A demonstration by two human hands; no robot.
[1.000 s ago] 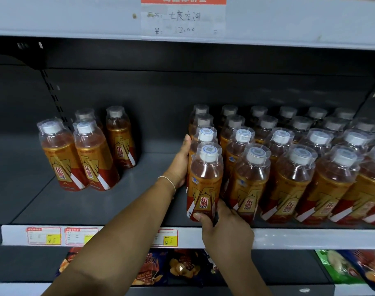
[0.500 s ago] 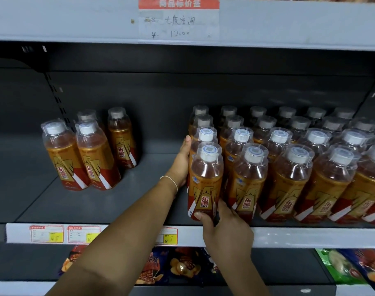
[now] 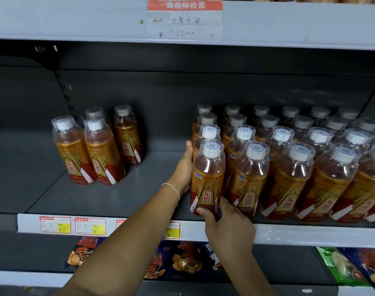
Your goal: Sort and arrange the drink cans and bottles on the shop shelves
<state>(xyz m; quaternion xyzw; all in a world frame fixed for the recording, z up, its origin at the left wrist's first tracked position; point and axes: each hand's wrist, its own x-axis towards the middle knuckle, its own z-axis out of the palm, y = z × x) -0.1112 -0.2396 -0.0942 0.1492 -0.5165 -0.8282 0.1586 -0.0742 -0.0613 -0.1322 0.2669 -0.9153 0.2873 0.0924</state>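
Orange drink bottles with white caps stand in rows on the dark shelf [image 3: 109, 197]. The front left bottle [image 3: 207, 178] of the big block [image 3: 293, 163] stands at the shelf's front edge. My right hand [image 3: 227, 227] grips its base from the front, thumb and fingers curled round it. My left hand [image 3: 185, 167] lies flat against the left side of that column, fingers straight and pointing to the back. A separate group of several bottles [image 3: 96, 146] stands to the left, apart from the block.
A bare stretch of shelf lies between the two bottle groups. The shelf above [image 3: 75, 20] hangs low and carries a price label [image 3: 184, 20]. Price tags [image 3: 73, 225] line the front rail. Snack bags [image 3: 182, 259] lie on the shelf below.
Both hands have stayed where they were on the front left bottle column. The view has shifted slightly; the bottles look unmoved.
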